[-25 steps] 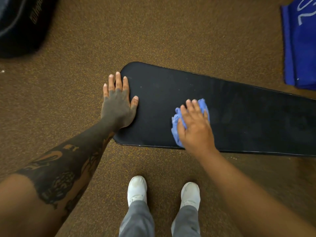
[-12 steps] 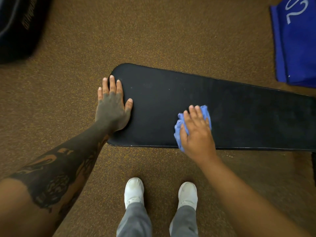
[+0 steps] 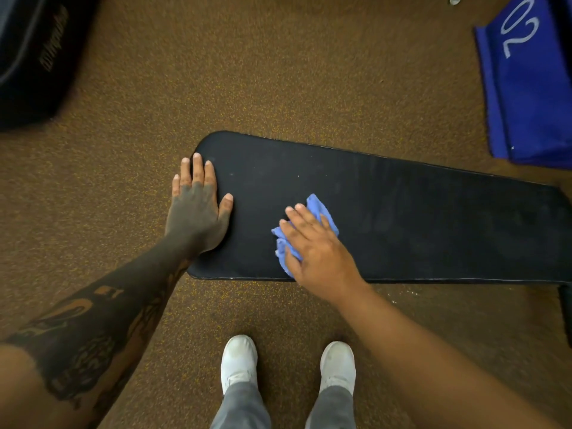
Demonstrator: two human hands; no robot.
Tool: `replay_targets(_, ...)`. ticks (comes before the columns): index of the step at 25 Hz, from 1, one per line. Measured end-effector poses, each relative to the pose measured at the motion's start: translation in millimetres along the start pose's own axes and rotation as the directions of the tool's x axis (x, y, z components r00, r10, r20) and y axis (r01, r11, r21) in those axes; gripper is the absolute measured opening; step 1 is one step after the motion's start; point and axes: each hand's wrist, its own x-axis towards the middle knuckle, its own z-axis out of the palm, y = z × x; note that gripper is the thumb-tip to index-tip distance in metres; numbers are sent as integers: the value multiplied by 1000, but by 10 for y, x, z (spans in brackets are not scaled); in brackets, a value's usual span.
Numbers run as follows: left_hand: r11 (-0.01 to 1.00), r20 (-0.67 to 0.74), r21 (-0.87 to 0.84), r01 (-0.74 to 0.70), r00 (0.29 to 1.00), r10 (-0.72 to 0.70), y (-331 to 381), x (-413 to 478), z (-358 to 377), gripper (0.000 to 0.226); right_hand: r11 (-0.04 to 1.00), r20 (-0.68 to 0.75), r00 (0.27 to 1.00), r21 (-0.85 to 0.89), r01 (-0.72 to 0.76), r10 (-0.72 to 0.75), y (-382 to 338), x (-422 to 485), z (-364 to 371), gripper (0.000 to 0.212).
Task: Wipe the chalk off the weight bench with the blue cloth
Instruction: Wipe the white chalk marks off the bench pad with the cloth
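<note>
Speckled brown flooring [image 3: 278, 72] fills the view. A black padded weight bench [image 3: 402, 218] runs from centre to the right edge. A blue fabric piece marked "02" [image 3: 532, 97] lies beyond its far right corner, and a black bag [image 3: 34, 57] sits at the upper left. The left hand [image 3: 198, 218] rests flat, fingers straight, on the bench's rounded left end. The right hand [image 3: 318, 249] presses with flat, spread fingers on the crumpled blue cloth [image 3: 318, 209] near the bench's front edge. White shoes [image 3: 238, 360] stand below.

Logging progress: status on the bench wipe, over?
Left hand flat on black padded weight bench, rounded end. Right hand pressing crumpled light-blue cloth onto pad near front edge. Nothing blocking pad.
</note>
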Motion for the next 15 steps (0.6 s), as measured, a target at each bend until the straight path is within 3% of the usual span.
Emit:
replay_targets(3,1000,-9,21,-3,1000,4,42,-12,10,74,976,-80,977,-75,-206,200,131,139,-169,56)
replay_targets(7,999,-16,34,-14,1000,14,82,-46,28,77,867,-101,865,-33,-497,492,-212,52,-241,83)
replay_targets(11,995,8,73,-65,998,64,91,-89,52,76,817,-11,817,-23,-576,576,-219,-25,-53,76)
replay_targets(15,995,16,79,-62,998,61,96,-102,53,74,823,-41,823,-36,-567,566,63,372,-24,69)
